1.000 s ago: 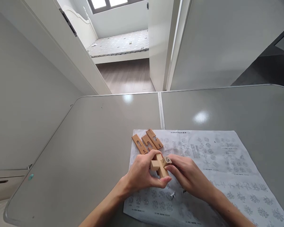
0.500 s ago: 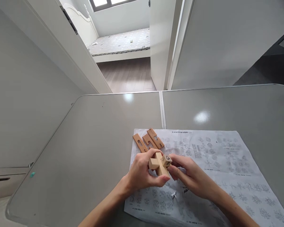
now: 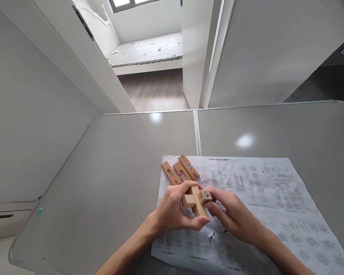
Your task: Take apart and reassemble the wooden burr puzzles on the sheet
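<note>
Fingers and thumb of my left hand (image 3: pixel 176 210) are wrapped around a pale wooden burr puzzle (image 3: pixel 198 206), made of interlocked bars that cross one another. One square bar end sticks out to the left, and another bar end, marked with black characters, points up to the right. My right hand (image 3: pixel 232 212) pinches the puzzle's right side at that marked end; its fingertips are partly hidden behind the wood. Just beyond my left hand lie three flat, notched wooden pieces (image 3: pixel 170 173), browner than the puzzle, with numbers on some of them.
Under my hands a large printed sheet (image 3: pixel 263 206) with puzzle diagrams covers part of the grey table (image 3: pixel 117 172). A small white scrap (image 3: pixel 211 236) lies on the sheet. Past the table are an open doorway and a bed (image 3: pixel 149 49).
The puzzle has shifted slightly right and turned a little in my hands, so the marked end faces me more squarely. The flat pieces and sheet stay in place.
</note>
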Demonstrator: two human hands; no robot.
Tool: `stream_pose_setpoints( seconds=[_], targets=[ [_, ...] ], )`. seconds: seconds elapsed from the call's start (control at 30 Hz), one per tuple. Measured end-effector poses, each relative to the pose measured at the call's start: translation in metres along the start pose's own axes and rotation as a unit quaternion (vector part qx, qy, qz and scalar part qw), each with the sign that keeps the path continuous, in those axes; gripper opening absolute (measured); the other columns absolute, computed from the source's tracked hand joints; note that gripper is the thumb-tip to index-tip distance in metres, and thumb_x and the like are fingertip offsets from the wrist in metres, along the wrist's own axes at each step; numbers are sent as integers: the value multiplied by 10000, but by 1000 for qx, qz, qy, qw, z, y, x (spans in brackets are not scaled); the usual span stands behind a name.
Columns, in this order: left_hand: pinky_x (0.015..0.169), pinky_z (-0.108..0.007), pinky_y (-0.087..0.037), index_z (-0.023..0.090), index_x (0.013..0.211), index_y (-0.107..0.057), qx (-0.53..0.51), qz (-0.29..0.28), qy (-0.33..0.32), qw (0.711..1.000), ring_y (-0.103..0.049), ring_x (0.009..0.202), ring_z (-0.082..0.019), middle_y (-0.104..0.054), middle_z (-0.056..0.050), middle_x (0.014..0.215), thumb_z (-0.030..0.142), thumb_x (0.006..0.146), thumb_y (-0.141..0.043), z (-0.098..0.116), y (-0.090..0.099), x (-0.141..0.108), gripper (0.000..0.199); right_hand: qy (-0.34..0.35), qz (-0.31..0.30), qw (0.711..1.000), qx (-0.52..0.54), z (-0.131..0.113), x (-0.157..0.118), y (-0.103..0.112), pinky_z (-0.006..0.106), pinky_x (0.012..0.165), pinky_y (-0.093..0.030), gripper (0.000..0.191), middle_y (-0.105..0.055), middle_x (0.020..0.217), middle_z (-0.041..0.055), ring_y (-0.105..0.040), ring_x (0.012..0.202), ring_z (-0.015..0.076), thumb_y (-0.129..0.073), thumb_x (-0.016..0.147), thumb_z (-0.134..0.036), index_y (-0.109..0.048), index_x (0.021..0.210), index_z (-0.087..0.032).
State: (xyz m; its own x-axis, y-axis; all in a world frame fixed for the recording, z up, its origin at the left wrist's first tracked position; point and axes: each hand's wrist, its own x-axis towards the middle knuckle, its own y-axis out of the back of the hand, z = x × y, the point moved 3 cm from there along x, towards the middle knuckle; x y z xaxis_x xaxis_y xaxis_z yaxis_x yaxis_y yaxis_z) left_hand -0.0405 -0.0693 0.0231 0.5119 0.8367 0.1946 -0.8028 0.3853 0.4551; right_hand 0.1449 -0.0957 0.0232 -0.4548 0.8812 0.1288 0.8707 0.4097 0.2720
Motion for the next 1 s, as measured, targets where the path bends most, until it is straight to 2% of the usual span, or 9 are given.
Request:
stream_pose_setpoints(
  seconds=[0.17,0.33,0.53,0.73,0.9,1.0],
  targets=[
    [767,-314,-584,211,1178,-654,5,-1,0,1000,-725,782,-211,-769,-49,961,521,727,-800,0,1,1,567,23,15,999,-41,4,-2,-1,269,615,-414,260,-616,794,-10,-520,644,148,-424,1142,-324,-594,968,-230],
    [712,-296,-567,214,1262,-620,14,5,5,1000,-710,739,-194,-754,-25,915,495,729,-830,-2,2,-1,639,12,20,999,-48,4,-2,0,269,623,-426,247,-612,806,-8,-523,661,153,-435,1140,-323,-595,973,-234],
    [815,-310,-577,226,1277,-603,5,13,23,1000,-757,893,-220,-780,-58,1082,508,721,-893,-2,6,0,688,11,28,999,-16,0,0,2,250,649,-467,163,-646,867,-10,-564,693,144,-460,1128,-269,-623,1135,-258],
    [771,-295,-582,221,1230,-634,4,33,38,999,-770,854,-215,-799,-43,1018,534,719,-907,-1,6,-1,658,19,57,997,-47,-4,1,3,240,643,-487,151,-683,854,-17,-585,671,137,-519,1102,-219,-656,1150,-260],
    [786,-285,-593,213,1167,-651,-22,67,46,996,-776,867,-214,-798,-38,987,523,725,-911,2,3,-1,599,51,88,992,-74,-8,2,1,242,673,-521,184,-726,909,7,-657,724,145,-518,1093,-182,-666,1179,-250],
    [778,-287,-597,212,1161,-653,-20,73,51,996,-774,850,-212,-795,-35,973,512,720,-912,4,3,1,593,47,100,991,-81,-7,3,0,251,660,-532,179,-747,945,28,-671,728,155,-516,1097,-201,-672,1173,-242]
  ],
)
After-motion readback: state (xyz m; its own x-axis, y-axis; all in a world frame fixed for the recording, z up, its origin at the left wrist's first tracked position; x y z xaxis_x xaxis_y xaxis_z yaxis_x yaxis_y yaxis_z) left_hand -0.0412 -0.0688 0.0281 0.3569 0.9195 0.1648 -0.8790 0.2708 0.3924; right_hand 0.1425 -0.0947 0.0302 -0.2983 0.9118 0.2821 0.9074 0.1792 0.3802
